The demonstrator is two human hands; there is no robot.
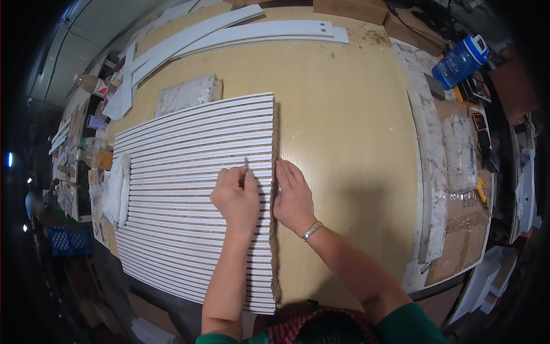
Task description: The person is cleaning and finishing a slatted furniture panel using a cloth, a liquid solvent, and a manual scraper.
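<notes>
Many long white-edged boards (195, 172) lie packed side by side on the pale wooden table, with brown lines between them and rough brown ends facing right. Over their right part is my left hand (236, 198), closed in a pinch around a small thin grey tool (246, 163) whose tip points away from me; its exact kind is too small to tell. My right hand (293, 198) rests against the boards' right ends, fingers stretched out and together, holding nothing. A metal bracelet (312, 230) circles the right wrist.
Behind the boards sits a plastic-wrapped block (189, 94); a folded white cloth (117, 189) lies at their left. Loose white strips (252, 34) lie across the table's far side. A blue bottle (460, 62), another wrapped block (460, 152) and a yellow-handled tool (480, 190) are at right.
</notes>
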